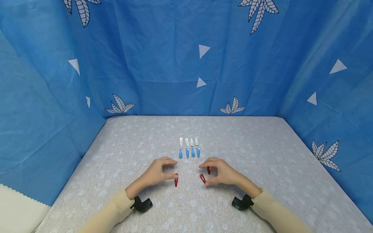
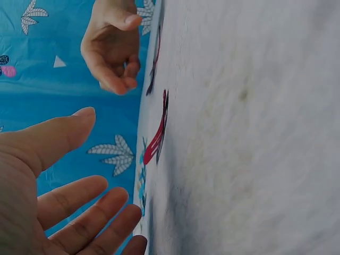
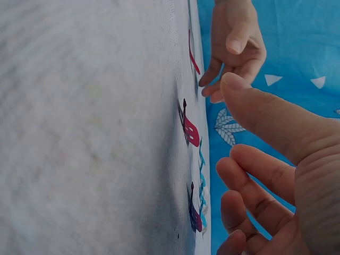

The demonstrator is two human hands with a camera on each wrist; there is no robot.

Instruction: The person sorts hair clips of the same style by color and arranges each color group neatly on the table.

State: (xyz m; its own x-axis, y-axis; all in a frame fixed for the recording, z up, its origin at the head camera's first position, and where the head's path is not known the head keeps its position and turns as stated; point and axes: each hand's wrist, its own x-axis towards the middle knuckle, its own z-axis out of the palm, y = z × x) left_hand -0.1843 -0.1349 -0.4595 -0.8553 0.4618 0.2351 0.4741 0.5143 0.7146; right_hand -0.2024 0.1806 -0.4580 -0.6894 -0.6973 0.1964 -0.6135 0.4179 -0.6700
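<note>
My left hand point(image 1: 156, 172) hovers over the table with thumb and fingers spread apart, holding nothing. Just by its thumb tip lies a red snap hair clip point(image 1: 176, 182). Opposite it, my right hand point(image 1: 223, 172) is also above the cloth, fingers loosely bent and apart from the thumb. A second red hair clip point(image 1: 202, 178) lies close to the right thumb, and a third red clip point(image 1: 209, 170) is partly hidden under the right fingers. In the right wrist view, a gap shows between the right thumb and the nearest red clip point(image 3: 191, 132).
Beyond the hands, several blue hair clips point(image 1: 187, 153) form a row, with a row of several white clips point(image 1: 187, 142) behind them. A pale flowered cloth point(image 1: 250, 142) covers the table. Blue patterned curtains point(image 1: 163, 64) stand along the back and sides.
</note>
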